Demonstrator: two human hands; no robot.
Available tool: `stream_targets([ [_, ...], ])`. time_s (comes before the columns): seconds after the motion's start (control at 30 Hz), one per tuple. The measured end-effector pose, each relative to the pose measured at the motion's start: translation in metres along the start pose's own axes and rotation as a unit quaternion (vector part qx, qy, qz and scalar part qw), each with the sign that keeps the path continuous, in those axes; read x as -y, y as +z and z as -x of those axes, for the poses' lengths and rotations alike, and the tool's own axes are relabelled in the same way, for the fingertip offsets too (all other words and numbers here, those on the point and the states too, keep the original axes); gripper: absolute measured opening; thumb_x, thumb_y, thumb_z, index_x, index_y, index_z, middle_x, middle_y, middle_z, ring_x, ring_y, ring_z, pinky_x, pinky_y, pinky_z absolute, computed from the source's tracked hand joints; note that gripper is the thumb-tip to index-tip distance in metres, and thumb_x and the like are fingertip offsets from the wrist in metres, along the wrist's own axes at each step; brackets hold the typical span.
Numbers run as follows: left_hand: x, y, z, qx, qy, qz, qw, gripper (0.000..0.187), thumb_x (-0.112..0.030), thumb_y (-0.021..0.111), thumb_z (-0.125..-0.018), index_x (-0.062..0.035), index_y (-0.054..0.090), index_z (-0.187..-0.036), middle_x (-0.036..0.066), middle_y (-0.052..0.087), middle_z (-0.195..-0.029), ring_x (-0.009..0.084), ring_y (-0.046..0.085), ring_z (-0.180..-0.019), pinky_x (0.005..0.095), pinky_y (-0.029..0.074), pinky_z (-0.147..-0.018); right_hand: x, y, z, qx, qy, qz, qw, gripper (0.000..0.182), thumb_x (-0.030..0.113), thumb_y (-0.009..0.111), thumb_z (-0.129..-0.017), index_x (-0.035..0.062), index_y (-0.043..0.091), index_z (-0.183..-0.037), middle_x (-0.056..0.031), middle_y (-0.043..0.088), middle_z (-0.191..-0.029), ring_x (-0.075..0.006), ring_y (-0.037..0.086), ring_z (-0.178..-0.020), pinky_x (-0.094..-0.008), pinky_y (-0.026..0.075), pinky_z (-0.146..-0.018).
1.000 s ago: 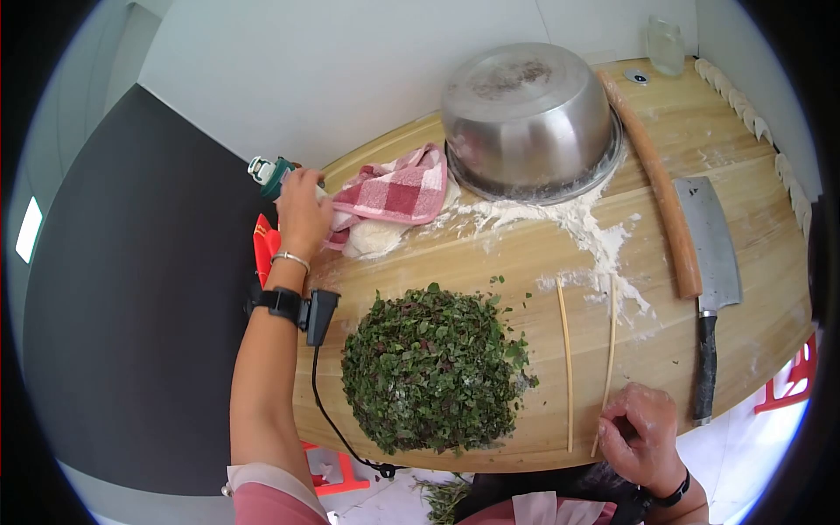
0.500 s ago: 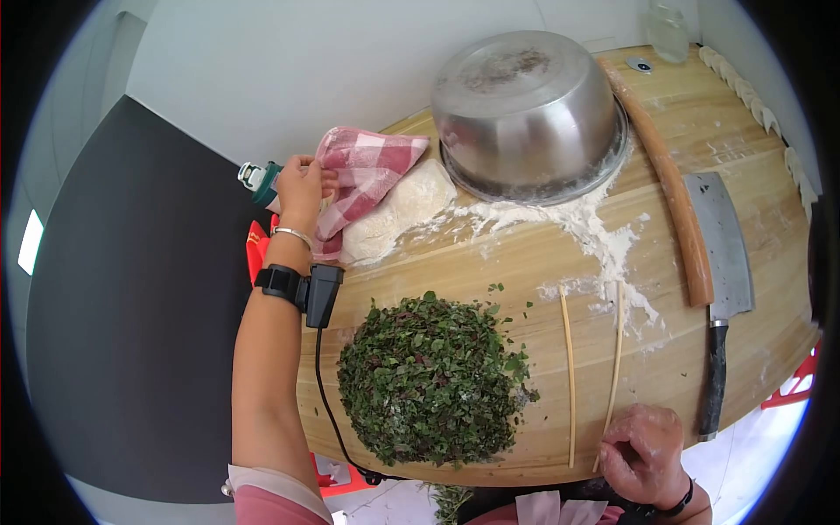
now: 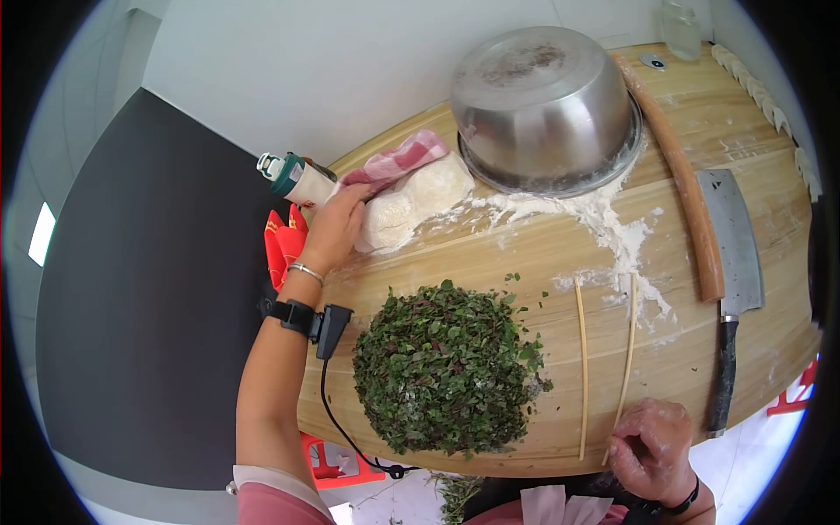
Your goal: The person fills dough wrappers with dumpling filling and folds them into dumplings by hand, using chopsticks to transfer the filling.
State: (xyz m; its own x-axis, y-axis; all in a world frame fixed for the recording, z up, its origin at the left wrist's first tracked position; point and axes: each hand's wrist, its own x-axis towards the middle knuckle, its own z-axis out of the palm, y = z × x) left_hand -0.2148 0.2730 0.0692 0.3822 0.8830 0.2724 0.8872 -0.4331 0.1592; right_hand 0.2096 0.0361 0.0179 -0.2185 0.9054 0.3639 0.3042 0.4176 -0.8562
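My left hand [image 3: 337, 226] reaches to the left end of a pale lump of dough [image 3: 416, 203]. Its fingers are stretched out, their tips against a red-and-white checked cloth [image 3: 407, 159] bunched along the dough's back edge. The thumb side is hidden. My right hand [image 3: 649, 448], dusted with flour, is curled into a loose fist at the table's front edge; nothing shows inside it. Beside it is the lower end of one thin wooden stick [image 3: 626, 359]; a second stick [image 3: 584, 367] lies to its left. Between my arms sits a large heap of chopped green leaves [image 3: 446, 372].
An upturned steel basin [image 3: 542, 114] stands behind spilled flour [image 3: 617, 236]. To the right lie a rolling pin [image 3: 678, 175] and a cleaver [image 3: 733, 241]. A green-lidded bottle [image 3: 302, 182] is beyond my left hand. White folded pieces [image 3: 752, 87] line the right edge; a glass jar [image 3: 680, 31] stands behind.
The checked cloth has dropped from its raised position and now lies behind the dough, exposing more of it. My left hand has moved down and right. My right fist stays curled.
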Motion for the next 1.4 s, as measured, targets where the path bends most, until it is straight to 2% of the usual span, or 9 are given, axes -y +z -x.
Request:
stream_targets([
  [0.1,0.011,-0.006,0.005,0.001,0.01,-0.023,1.0,0.032,-0.008,0.057,-0.083,-0.0025,0.057,-0.114,0.019,0.06,-0.114,0.0355,0.056,-0.107,0.0398,0.045,-0.092,0.001,0.0,0.0,-0.002,0.002,0.0,1.0,0.011,0.004,0.065,-0.068,0.004,0.055,-0.071,-0.0097,0.055,-0.061,-0.0262,0.054,-0.051,-0.0328,0.04,-0.048],
  [0.17,-0.009,-0.02,0.009,0.118,0.083,-0.098,0.985,0.045,-0.011,0.062,-0.078,-0.0035,0.052,-0.122,0.016,0.055,-0.125,0.0342,0.052,-0.115,0.0377,0.043,-0.097,0.001,-0.001,-0.002,-0.002,0.003,-0.003,1.0,0.011,0.004,0.065,-0.068,0.0039,0.055,-0.071,-0.0097,0.054,-0.061,-0.0262,0.054,-0.051,-0.0327,0.04,-0.048],
  [0.4,-0.025,-0.016,0.017,0.108,0.122,-0.2,0.966,0.049,-0.014,0.071,-0.071,-0.0062,0.053,-0.116,0.013,0.05,-0.129,0.0324,0.051,-0.116,0.0404,0.044,-0.095,-0.001,0.0,-0.001,0.01,-0.001,-0.003,1.0,0.011,0.003,0.065,-0.066,0.0043,0.054,-0.07,-0.0093,0.054,-0.06,-0.0258,0.053,-0.051,-0.0327,0.039,-0.047],
  [0.7,-0.02,-0.01,0.021,0.087,0.167,-0.175,0.967,0.028,-0.01,0.069,-0.071,-0.0052,0.057,-0.096,0.011,0.057,-0.121,0.0309,0.056,-0.107,0.0396,0.049,-0.086,0.001,0.001,-0.001,-0.004,-0.002,0.007,1.0,0.012,0.004,0.065,-0.066,0.0045,0.054,-0.07,-0.0088,0.054,-0.061,-0.0254,0.053,-0.051,-0.0324,0.039,-0.048],
  [0.87,-0.015,-0.009,0.017,0.022,0.076,-0.034,0.996,0.013,-0.004,0.065,-0.074,-0.0025,0.059,-0.084,0.008,0.066,-0.1,0.0301,0.06,-0.095,0.0395,0.047,-0.082,0.001,0.001,-0.001,-0.006,-0.002,0.012,1.0,0.012,0.004,0.065,-0.066,0.0045,0.054,-0.07,-0.0088,0.054,-0.061,-0.0253,0.053,-0.051,-0.0322,0.039,-0.047],
  [1.0,-0.016,-0.009,0.014,0.02,0.065,-0.051,0.996,0.011,-0.003,0.063,-0.077,-0.0017,0.058,-0.086,0.01,0.066,-0.093,0.0289,0.062,-0.085,0.038,0.049,-0.076,0.002,-0.001,-0.001,0.006,0.007,0.016,1.0,0.012,0.004,0.065,-0.066,0.0046,0.054,-0.07,-0.0086,0.053,-0.06,-0.0251,0.052,-0.05,-0.032,0.038,-0.047],
  [1.07,-0.019,-0.008,0.015,0.038,-0.037,0.025,0.998,0.009,-0.001,0.062,-0.079,-0.0011,0.058,-0.087,0.011,0.064,-0.089,0.0264,0.062,-0.076,0.0351,0.051,-0.067,0.001,-0.001,-0.001,0.005,0.007,0.016,1.0,0.012,0.004,0.065,-0.066,0.0046,0.054,-0.07,-0.0086,0.053,-0.06,-0.0251,0.052,-0.05,-0.032,0.038,-0.047],
  [1.2,-0.024,-0.002,0.02,0.015,-0.015,-0.016,1.0,0.009,-0.001,0.061,-0.081,-0.0007,0.058,-0.089,0.011,0.06,-0.085,0.0241,0.062,-0.07,0.0331,0.051,-0.061,0.0,0.0,-0.001,-0.001,0.0,0.014,1.0,0.011,0.004,0.065,-0.066,0.0047,0.054,-0.07,-0.0087,0.054,-0.06,-0.0254,0.053,-0.051,-0.0323,0.039,-0.047],
  [1.4,-0.029,0.006,0.027,0.002,0.043,-0.07,0.997,0.017,-0.003,0.064,-0.077,-0.0017,0.058,-0.093,0.012,0.057,-0.09,0.0299,0.061,-0.08,0.035,0.051,-0.068,-0.001,0.0,0.0,-0.004,-0.005,0.011,1.0,0.011,0.005,0.065,-0.066,0.0049,0.055,-0.07,-0.0084,0.055,-0.06,-0.0257,0.055,-0.051,-0.0324,0.041,-0.048],
])
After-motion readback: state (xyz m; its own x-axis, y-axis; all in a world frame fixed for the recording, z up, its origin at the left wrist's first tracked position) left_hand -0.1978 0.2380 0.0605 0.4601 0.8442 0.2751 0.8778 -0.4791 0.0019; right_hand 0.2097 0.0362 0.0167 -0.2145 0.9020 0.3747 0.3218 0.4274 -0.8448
